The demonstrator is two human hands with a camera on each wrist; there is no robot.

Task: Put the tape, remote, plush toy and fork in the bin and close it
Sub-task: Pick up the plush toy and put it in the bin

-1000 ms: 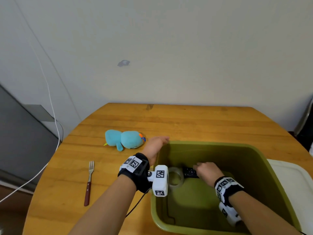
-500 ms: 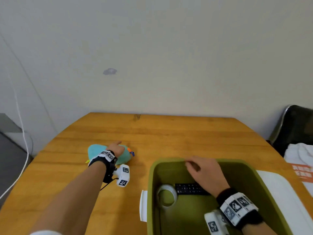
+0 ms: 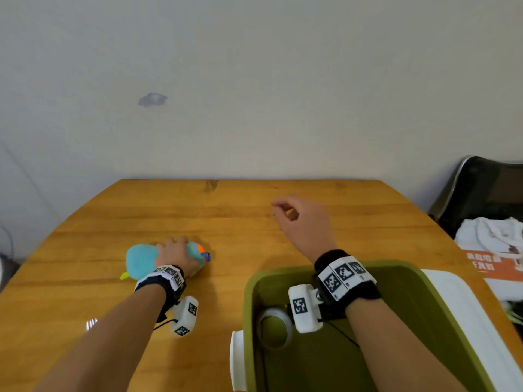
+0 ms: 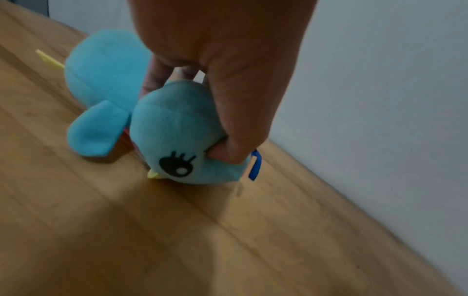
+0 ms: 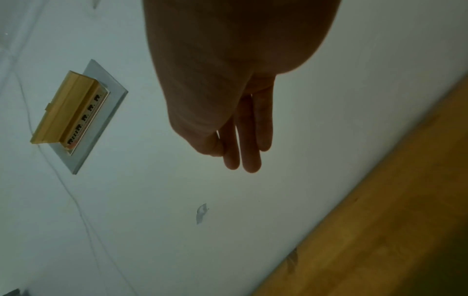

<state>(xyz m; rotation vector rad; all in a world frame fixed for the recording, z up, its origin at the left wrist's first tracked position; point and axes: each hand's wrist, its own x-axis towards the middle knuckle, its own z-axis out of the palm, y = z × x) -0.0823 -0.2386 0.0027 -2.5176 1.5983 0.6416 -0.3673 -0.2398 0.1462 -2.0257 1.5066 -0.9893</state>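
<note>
The blue plush toy (image 3: pixel 141 261) lies on the wooden table (image 3: pixel 254 227), left of the olive bin (image 3: pixel 396 268). My left hand (image 3: pixel 176 251) grips the plush toy (image 4: pixel 177 138) from above at its head, thumb (image 4: pixel 229 153) on one side and fingers curled round the other. My right hand (image 3: pixel 297 219) hovers over the table beyond the bin's far rim, fingers (image 5: pixel 249 152) relaxed and holding nothing. The tape roll (image 3: pixel 274 331) lies inside the bin. My right wrist hides the remote. The fork's tines (image 3: pixel 91 323) peek out beside my left forearm.
A white lid (image 3: pixel 458 306) lies against the bin's right side, and a white latch (image 3: pixel 236 360) sticks out on its left wall. Folded white cloth (image 3: pixel 486 239) and a dark chair sit off the table's right edge. The wall runs along the far edge.
My right hand has risen out of the bin and moved forward over the table, leaving the remote behind. My left hand has settled onto the plush toy and closed round it.
</note>
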